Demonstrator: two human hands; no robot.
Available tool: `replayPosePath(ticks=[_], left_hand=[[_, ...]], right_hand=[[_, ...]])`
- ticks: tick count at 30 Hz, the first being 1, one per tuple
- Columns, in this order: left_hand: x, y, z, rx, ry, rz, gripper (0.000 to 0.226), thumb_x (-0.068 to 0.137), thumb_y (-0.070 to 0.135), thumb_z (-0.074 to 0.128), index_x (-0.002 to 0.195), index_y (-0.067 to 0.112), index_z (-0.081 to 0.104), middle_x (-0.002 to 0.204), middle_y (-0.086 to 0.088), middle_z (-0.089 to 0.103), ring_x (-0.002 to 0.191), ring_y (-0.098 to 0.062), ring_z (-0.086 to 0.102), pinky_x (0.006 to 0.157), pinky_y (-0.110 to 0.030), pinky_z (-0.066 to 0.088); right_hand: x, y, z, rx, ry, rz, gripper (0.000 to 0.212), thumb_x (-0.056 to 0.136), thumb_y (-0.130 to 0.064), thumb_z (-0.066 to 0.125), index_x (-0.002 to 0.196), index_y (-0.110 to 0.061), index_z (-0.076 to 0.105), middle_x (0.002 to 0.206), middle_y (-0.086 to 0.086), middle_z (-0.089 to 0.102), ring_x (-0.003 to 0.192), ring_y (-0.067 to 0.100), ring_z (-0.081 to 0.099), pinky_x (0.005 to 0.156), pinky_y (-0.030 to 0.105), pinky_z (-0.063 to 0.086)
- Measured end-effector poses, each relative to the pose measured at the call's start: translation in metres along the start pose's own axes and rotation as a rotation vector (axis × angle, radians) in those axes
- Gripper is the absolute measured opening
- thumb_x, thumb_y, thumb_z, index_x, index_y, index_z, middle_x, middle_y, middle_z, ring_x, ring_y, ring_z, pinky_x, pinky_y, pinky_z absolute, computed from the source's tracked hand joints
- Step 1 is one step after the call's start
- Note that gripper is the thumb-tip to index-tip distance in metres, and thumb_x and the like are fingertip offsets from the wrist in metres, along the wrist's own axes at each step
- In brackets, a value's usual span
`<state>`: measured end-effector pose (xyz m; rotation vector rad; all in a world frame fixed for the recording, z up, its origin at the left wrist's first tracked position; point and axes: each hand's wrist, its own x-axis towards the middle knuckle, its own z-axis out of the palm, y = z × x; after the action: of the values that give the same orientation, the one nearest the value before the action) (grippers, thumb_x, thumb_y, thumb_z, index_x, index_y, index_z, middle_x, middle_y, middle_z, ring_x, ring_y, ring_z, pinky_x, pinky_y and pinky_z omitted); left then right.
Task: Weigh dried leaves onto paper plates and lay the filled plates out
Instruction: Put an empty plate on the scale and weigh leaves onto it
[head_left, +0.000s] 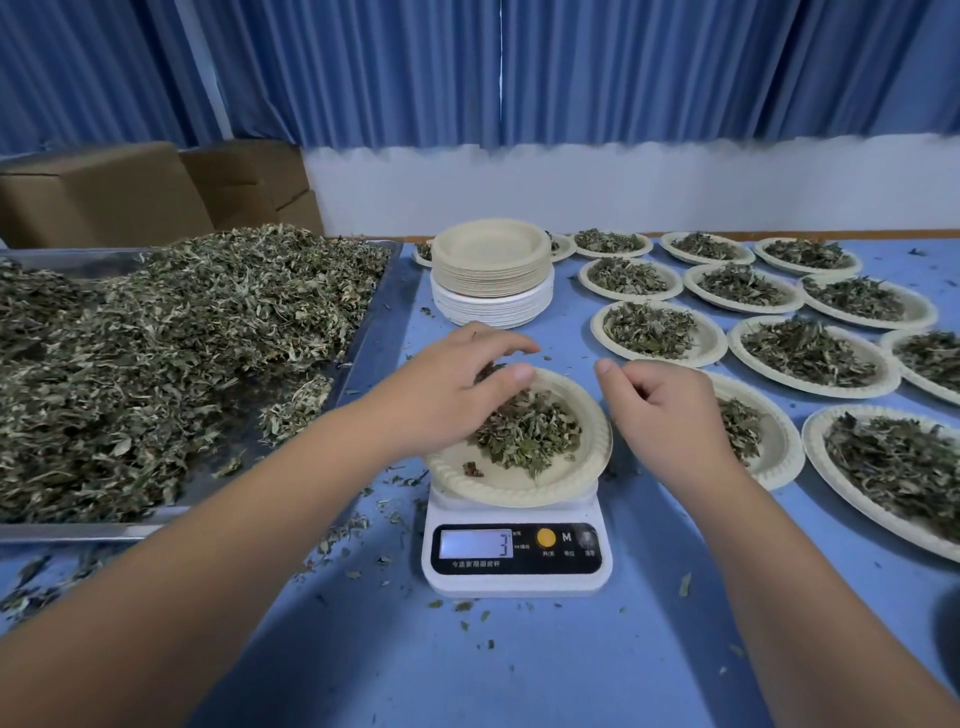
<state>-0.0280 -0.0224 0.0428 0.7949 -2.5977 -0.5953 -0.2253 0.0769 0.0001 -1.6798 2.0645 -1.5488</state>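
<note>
1. A small white scale (517, 556) is set on the blue table (519, 665), close to the front.
2. A "3" is shown on its little screen.
3. A paper plate (519, 491) is placed on top of the scale.
4. A small heap of dried leaves (524, 431) is seen in the middle of this plate.
5. The left hand (457, 384) is held over the far left side of the plate.
6. Its fingers are curled, and a little bunch of leaves is pinched under them.
7. The right hand (660, 410) is held just beside the right edge of the plate.
8. Its fingers are curled in and its thumb is stuck out. Nothing is seen in it.
9. It cannot be told if the right hand is touching the plate.
10. A big metal tray (78, 530) is set on the left, and a large pile of leaves (182, 338) is heaped in it.
11. A stack of empty plates (491, 249) is stood behind the scale, with tan ones piled on white ones.
12. Many filled plates (815, 389) are laid out in rows on the right side of the table.
13. One filled plate is partly hidden behind the right hand.
14. Bits of leaf are scattered on the table around the scale.
15. Brown boxes (104, 192) are kept behind the tray, and a blue curtain (519, 67) is hung at the back.
</note>
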Motion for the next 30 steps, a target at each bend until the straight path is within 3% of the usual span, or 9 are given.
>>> replayPosePath(ticks=[5, 8, 12, 17, 25, 30], left_hand=[[-0.007, -0.003, -0.005, -0.192, 0.034, -0.032, 0.056, 0.087, 0.06, 0.029, 0.136, 0.038, 0.045, 0.136, 0.013, 0.047, 0.122, 0.001, 0.042, 0.095, -0.013, 0.032], [-0.009, -0.002, -0.001, -0.245, 0.015, -0.048, 0.052, 0.086, 0.062, 0.031, 0.133, 0.043, 0.042, 0.133, 0.015, 0.047, 0.12, 0.003, 0.045, 0.098, -0.02, 0.035], [-0.01, 0.002, 0.004, -0.259, 0.0, -0.021, 0.056, 0.086, 0.06, 0.036, 0.137, 0.038, 0.042, 0.132, 0.013, 0.05, 0.122, 0.001, 0.046, 0.102, -0.027, 0.038], [-0.009, 0.006, 0.002, -0.096, 0.027, 0.051, 0.053, 0.09, 0.061, 0.038, 0.138, 0.039, 0.043, 0.138, 0.017, 0.045, 0.128, 0.005, 0.038, 0.102, -0.02, 0.033], [-0.011, 0.017, 0.002, 0.043, -0.039, 0.173, 0.044, 0.089, 0.058, 0.043, 0.127, 0.041, 0.056, 0.137, 0.014, 0.041, 0.129, -0.002, 0.038, 0.111, -0.042, 0.029], [-0.015, 0.013, 0.0, -0.057, 0.125, 0.182, 0.043, 0.091, 0.047, 0.049, 0.132, 0.033, 0.052, 0.134, 0.015, 0.045, 0.127, 0.005, 0.038, 0.107, -0.018, 0.03]], right_hand=[[-0.001, 0.0, 0.001, 0.003, -0.017, 0.002, 0.056, 0.095, -0.027, 0.055, 0.049, -0.018, 0.025, 0.043, -0.004, 0.023, 0.043, 0.01, 0.025, 0.049, 0.03, 0.021], [0.0, 0.0, 0.002, 0.0, -0.016, 0.0, 0.055, 0.095, -0.027, 0.055, 0.049, -0.015, 0.027, 0.043, -0.004, 0.024, 0.044, 0.01, 0.025, 0.049, 0.031, 0.021], [-0.001, 0.0, 0.003, -0.015, -0.012, -0.018, 0.055, 0.095, -0.028, 0.055, 0.049, -0.015, 0.028, 0.043, -0.003, 0.025, 0.043, 0.01, 0.026, 0.046, 0.027, 0.017], [0.001, 0.001, 0.004, -0.014, -0.005, -0.014, 0.055, 0.095, -0.028, 0.055, 0.05, -0.011, 0.029, 0.045, -0.003, 0.024, 0.046, 0.01, 0.024, 0.048, 0.029, 0.019], [0.001, 0.0, 0.004, -0.014, -0.009, -0.021, 0.055, 0.094, -0.028, 0.056, 0.049, -0.013, 0.029, 0.044, -0.003, 0.025, 0.045, 0.01, 0.025, 0.048, 0.03, 0.021], [0.0, 0.0, 0.004, 0.006, -0.009, -0.011, 0.056, 0.094, -0.029, 0.055, 0.049, -0.013, 0.028, 0.044, -0.003, 0.026, 0.044, 0.01, 0.025, 0.049, 0.032, 0.022]])
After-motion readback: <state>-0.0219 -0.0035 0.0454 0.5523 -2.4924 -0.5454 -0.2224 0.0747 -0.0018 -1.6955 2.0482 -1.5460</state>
